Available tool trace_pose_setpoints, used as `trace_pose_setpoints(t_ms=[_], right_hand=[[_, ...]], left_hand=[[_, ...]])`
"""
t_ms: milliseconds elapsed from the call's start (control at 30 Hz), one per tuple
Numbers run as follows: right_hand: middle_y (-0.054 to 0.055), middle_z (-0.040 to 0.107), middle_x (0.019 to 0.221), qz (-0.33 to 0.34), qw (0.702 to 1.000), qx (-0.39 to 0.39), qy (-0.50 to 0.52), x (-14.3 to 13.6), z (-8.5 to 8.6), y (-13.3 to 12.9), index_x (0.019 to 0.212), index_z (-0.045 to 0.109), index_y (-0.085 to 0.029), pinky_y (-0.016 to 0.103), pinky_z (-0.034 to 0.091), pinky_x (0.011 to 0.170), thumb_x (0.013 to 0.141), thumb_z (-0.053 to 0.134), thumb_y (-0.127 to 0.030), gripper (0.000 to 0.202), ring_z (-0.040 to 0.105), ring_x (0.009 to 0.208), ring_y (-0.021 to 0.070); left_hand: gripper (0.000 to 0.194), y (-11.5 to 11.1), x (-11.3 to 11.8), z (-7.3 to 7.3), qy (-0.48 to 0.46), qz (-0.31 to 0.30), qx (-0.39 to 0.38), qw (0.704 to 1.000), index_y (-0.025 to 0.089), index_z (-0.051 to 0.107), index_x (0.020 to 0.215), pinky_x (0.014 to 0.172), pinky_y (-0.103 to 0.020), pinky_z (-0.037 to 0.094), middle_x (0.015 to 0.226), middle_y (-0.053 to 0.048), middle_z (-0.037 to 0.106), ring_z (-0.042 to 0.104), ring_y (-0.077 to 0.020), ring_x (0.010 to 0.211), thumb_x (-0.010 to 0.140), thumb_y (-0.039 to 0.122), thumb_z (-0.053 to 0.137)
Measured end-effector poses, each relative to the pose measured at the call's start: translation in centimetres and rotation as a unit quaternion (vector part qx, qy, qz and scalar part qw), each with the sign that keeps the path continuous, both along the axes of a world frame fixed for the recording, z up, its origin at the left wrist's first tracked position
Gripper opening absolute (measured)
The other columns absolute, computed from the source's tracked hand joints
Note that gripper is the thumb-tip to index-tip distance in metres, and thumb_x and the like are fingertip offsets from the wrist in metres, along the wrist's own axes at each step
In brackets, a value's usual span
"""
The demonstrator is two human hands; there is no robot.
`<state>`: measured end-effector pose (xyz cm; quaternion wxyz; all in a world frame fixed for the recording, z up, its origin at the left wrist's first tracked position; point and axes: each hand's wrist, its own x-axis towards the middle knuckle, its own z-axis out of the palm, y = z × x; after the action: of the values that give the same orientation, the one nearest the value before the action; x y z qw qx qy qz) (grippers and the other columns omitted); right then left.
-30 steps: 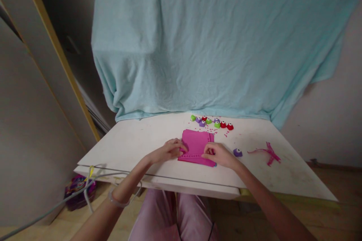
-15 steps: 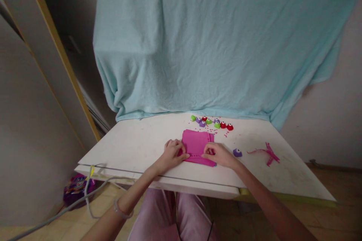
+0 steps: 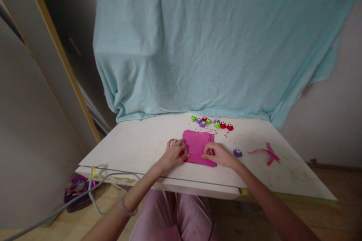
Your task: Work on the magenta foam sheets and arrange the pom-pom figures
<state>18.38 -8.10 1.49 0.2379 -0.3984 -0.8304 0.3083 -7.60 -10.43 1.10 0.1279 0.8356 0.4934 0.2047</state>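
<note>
A small stack of bright pink paper sheets (image 3: 195, 143) lies near the table's front edge, its sheets slightly out of line. A row of tiny punched holes runs along the lower part of the top sheet. My left hand (image 3: 174, 153) is closed at the lower left edge of that sheet, thumb and fingers pinching it. On the opposite side my right hand (image 3: 217, 153) pinches the lower right edge, fingers curled. Right of it sits a purple craft punch (image 3: 238, 153) with a white round top, touched by neither hand.
Several small green, purple and red craft punches (image 3: 217, 124) stand in a loose row behind the paper, with pink confetti (image 3: 214, 133) around them. Pink paper scraps (image 3: 270, 153) lie at right. A light blue towel (image 3: 215, 52) hangs behind the white table (image 3: 135, 143). A grey cable (image 3: 70, 202) runs at lower left.
My left hand has shifted very slightly to the right at the paper's edge. My right hand and the punches look the same; the view has tilted a little.
</note>
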Motion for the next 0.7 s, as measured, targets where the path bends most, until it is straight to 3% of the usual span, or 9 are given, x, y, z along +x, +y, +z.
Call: trace_pose_setpoints(t_ms=[267, 367, 467, 567, 700], right_hand=[[0.000, 0.060, 0.069, -0.001, 1.000, 0.004, -0.012, 0.0, -0.1, 0.1, 0.073, 0.063, -0.018, 0.024, 0.039, 0.059, 0.082, 0.067, -0.033, 0.017, 0.053, 0.063, 0.0137], [0.000, 0.060, 0.069, 0.000, 1.000, 0.007, -0.011, 0.0, -0.2, 0.1, 0.073, 0.063, -0.018, 0.023, 0.039, 0.058, 0.081, 0.067, -0.031, 0.016, 0.053, 0.063, 0.0136], [0.000, 0.060, 0.068, -0.002, 1.000, 0.015, -0.011, -0.2, -0.2, 0.1, 0.073, 0.063, -0.018, 0.023, 0.038, 0.058, 0.080, 0.067, -0.029, 0.014, 0.053, 0.062, 0.0135], [-0.001, 0.060, 0.067, -0.009, 1.000, 0.024, -0.012, -0.3, 0.0, -0.1, 0.072, 0.062, -0.018, 0.024, 0.038, 0.057, 0.080, 0.067, -0.027, 0.013, 0.053, 0.062, 0.0136], [0.000, 0.061, 0.068, -0.013, 0.999, 0.031, -0.018, -0.4, 0.3, -0.3, 0.074, 0.063, -0.018, 0.023, 0.038, 0.057, 0.080, 0.067, -0.026, 0.011, 0.053, 0.062, 0.0134]], left_hand=[[0.016, -0.5, 0.3, 0.7, 0.045, 0.005, 0.009, 0.999, 0.022, 0.065, 0.084, 0.098, -0.045, 0.032, 0.096, -0.003, 0.058, 0.049, -0.0220, 0.097, 0.085, 0.037, 0.060], [0.023, -1.5, 0.6, 1.7, 0.046, -0.001, 0.054, 0.997, 0.025, 0.063, 0.108, 0.103, -0.049, 0.030, 0.112, -0.006, 0.057, 0.049, -0.0235, 0.107, 0.085, 0.029, 0.060], [0.044, -2.6, 1.0, 2.5, 0.067, -0.072, 0.129, 0.987, 0.035, 0.055, 0.127, 0.113, -0.056, 0.013, 0.135, -0.005, 0.048, 0.039, -0.0247, 0.127, 0.086, 0.018, 0.057], [0.041, -3.0, 1.1, 2.5, 0.091, -0.123, 0.175, 0.973, 0.040, 0.057, 0.125, 0.115, -0.059, 0.004, 0.137, -0.002, 0.048, 0.032, -0.0253, 0.135, 0.089, 0.020, 0.056], [0.028, -2.9, 1.1, 1.9, 0.112, -0.125, 0.208, 0.963, 0.037, 0.064, 0.117, 0.116, -0.059, 0.007, 0.137, -0.001, 0.049, 0.031, -0.0246, 0.137, 0.093, 0.030, 0.052]])
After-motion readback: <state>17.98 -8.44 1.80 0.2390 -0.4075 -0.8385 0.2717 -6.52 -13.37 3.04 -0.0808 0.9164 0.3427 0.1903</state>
